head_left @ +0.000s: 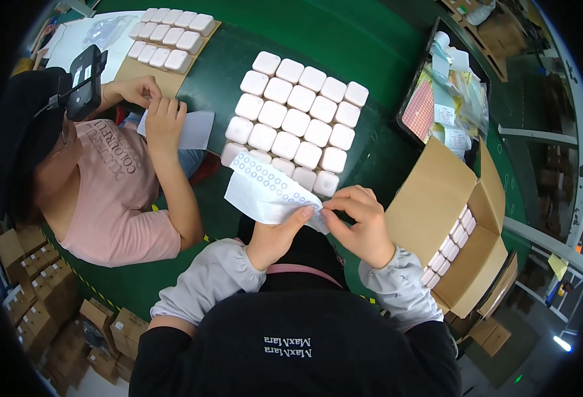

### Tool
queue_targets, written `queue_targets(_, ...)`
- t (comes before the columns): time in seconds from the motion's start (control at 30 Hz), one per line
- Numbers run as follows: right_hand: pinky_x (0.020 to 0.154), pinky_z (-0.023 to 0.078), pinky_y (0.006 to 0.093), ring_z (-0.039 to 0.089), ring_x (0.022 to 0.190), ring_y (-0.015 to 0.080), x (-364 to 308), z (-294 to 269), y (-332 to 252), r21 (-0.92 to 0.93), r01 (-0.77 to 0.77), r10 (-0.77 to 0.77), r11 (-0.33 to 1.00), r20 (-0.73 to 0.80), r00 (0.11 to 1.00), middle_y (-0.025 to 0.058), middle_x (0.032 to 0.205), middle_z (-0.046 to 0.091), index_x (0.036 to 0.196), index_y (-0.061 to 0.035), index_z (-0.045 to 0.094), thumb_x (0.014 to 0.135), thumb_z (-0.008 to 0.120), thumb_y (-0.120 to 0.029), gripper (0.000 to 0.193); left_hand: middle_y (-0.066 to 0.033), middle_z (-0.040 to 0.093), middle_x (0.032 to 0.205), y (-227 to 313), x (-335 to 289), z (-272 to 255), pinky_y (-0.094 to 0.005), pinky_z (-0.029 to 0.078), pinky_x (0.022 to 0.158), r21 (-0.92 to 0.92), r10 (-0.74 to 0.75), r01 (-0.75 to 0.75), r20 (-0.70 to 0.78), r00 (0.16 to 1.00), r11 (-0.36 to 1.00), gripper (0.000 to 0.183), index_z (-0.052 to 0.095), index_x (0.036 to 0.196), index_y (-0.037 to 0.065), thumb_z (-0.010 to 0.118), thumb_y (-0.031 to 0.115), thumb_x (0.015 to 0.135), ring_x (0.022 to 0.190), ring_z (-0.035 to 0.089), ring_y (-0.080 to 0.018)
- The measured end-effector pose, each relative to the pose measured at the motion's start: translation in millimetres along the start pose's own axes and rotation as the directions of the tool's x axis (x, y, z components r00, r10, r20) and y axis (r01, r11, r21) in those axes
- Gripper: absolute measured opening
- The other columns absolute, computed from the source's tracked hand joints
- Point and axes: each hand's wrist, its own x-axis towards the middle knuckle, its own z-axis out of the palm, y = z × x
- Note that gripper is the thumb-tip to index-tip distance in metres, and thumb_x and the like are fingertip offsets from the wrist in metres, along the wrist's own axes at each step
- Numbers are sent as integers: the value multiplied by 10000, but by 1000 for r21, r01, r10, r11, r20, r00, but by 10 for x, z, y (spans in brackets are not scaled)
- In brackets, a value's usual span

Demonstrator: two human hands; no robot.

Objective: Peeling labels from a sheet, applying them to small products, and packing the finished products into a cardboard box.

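Note:
A white sheet of small round stickers [261, 196], marked with rows of blue-grey rings, is tilted in front of me. My left hand [275, 239] is closed on its lower edge, thumb on top. At the sheet's right end, the thumb and forefinger of my right hand [363, 221] pinch together; whether a loose sticker is between them is too small to tell. Just beyond, rows of white rounded-square cases [296, 123] lie on the dark green table [218, 79]. The sheet covers part of the nearest row.
At my left a person in a pink shirt [119, 192] handles a white sheet [195, 130] beside more white cases [172, 38] on cardboard. To my right stand an open carton [430, 205] holding similar cases and a black bin [407, 92] of papers. Cartons [46, 281] are stacked lower left.

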Motion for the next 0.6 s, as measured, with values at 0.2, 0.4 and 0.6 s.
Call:
queue_targets(0.2, 714, 430, 331, 602, 749, 235, 85, 23, 20, 80, -78, 72, 994, 75, 995, 47, 787, 620, 788, -53, 668, 691, 726, -19, 118, -60, 660, 959, -49, 3, -72, -259, 487, 771, 75, 58, -60, 24, 998, 995, 162, 639, 1048, -21, 633, 66, 912, 867, 607, -126)
queue_targets(0.4, 667, 447, 316, 601, 717, 227, 160, 46, -17, -17, 27, -25, 1000, 103, 994, 81, 807, 635, 819, -10, 685, 696, 727, 7, 131, -61, 660, 957, -50, 36, -111, -255, 487, 767, 39, 67, -68, 22, 998, 997, 155, 640, 1050, -19, 622, 59, 917, 862, 607, -124)
queue_targets(0.6, 648, 457, 299, 598, 685, 199, 175, 59, -15, 204, -244, 208, 948, 182, 961, 68, 797, 639, 791, -21, 677, 716, 703, 8, 84, -58, 658, 963, -63, 41, -158, -255, 485, 773, 72, 77, -80, 42, 996, 994, 163, 635, 1060, -20, 623, 57, 917, 864, 606, -124)
